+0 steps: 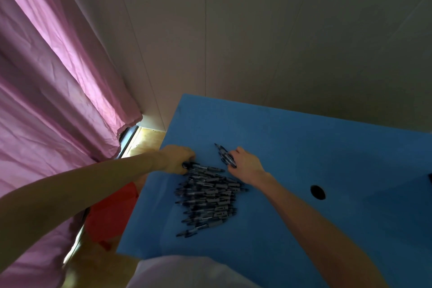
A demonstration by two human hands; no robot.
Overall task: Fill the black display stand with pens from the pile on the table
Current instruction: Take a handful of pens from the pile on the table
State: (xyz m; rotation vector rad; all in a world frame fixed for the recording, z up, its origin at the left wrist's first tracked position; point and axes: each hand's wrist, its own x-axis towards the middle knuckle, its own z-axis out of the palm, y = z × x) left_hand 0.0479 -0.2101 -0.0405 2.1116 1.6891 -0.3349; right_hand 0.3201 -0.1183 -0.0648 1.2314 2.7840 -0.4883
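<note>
The pile of slim dark pens with grey printed barrels [208,199] lies on the blue table top [304,142], and serves here as the landmark. At the far-left corner of the pile, the left hand [178,158] curls its fingers over the end of 1 or more pens. At the far-right corner, the right hand [245,165] holds a small bunch of pens [225,155], its fingers bent round them, their tips pointing away from the person.

The pens look light, stiff and smooth, so they probably roll and slip against each other. A pinch across the middle of the barrel should keep one level, and a bunch likely needs a full wrap of the fingers to stop it fanning out. They do not look fragile.

The table top appears matte and flat, with a round dark hole [318,192] to the right of the pile. A black edge at the frame's right border [429,179], further right of the pile, may be the display stand, but too little shows to tell. Left of the pile hangs a pink creased curtain [51,91], with something red [112,213] below the table edge. Beyond the pile rises a plain pale wall [280,30].
</note>
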